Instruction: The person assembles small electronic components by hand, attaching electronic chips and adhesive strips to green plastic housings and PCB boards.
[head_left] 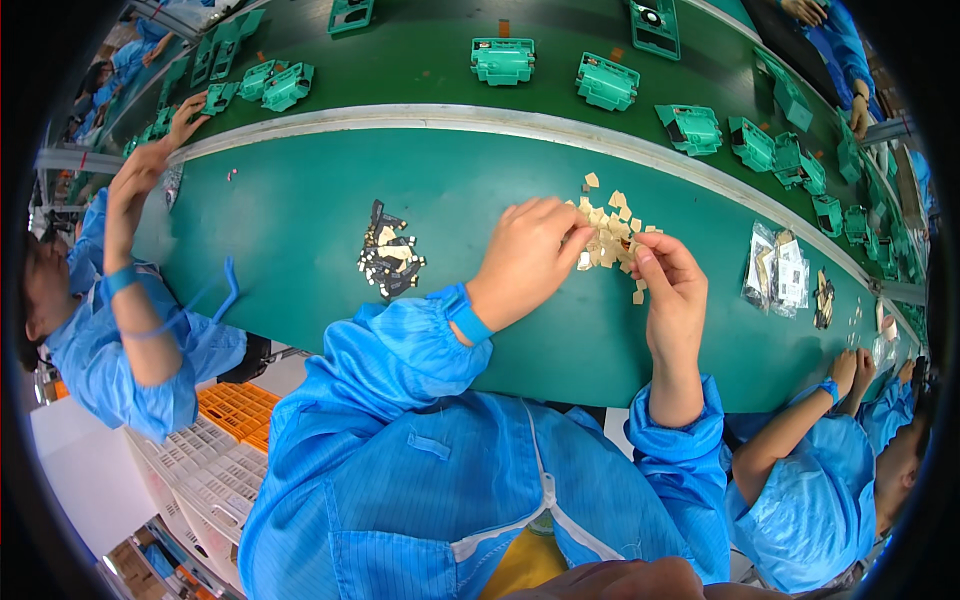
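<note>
A loose heap of small cream-coloured flat pieces (617, 212) lies on the green bench in front of me. My left hand (532, 250) reaches over the heap's left side, fingers curled together, and whatever is between its fingertips is hidden. At the right side of the heap, the thumb and forefinger of my right hand (672, 285) are pinched together. Something small sits at those fingertips, too tiny to name. Off to the left is a second pile of small black strip-like parts (388, 262) with pale ends, some cream pieces among them.
Beyond a pale rail (430, 117) runs a green conveyor (410, 70) carrying several opened teal cases (503, 62). Clear plastic bags (776, 270) lie to the right. Co-workers in blue sit on both sides, one with an arm (130, 220) stretched toward the conveyor. Orange crates (240, 412) stand lower left.
</note>
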